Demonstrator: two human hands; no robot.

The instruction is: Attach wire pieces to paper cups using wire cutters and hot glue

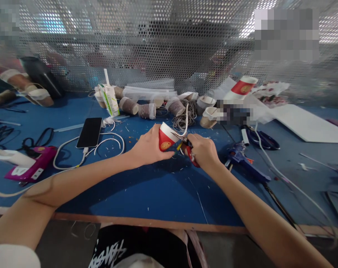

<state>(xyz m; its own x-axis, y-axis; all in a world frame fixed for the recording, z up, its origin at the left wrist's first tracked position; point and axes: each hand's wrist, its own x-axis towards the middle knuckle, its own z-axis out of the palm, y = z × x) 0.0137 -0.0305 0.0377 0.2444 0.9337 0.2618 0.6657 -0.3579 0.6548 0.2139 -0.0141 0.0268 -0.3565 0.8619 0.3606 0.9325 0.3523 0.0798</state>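
My left hand (149,147) is closed around a red and white paper cup (168,137), which it holds tilted above the blue table. Red-handled scissors (191,155) are gripped in my right hand (204,150), their blades at the white upper part of the cup. A thin white strip (186,119) curls up from the cup's rim, still joined to it as far as I can see. Something small and yellow shows just below the blades; its kind is unclear.
Behind my hands lie several twine-wrapped cups (147,111) and a tangle of grey cord (182,118). At left are a phone (90,132) with a white cable and a magenta glue gun (32,165). A blue glue gun (247,163), dark-handled scissors (264,139) and another red cup (243,88) are at right.
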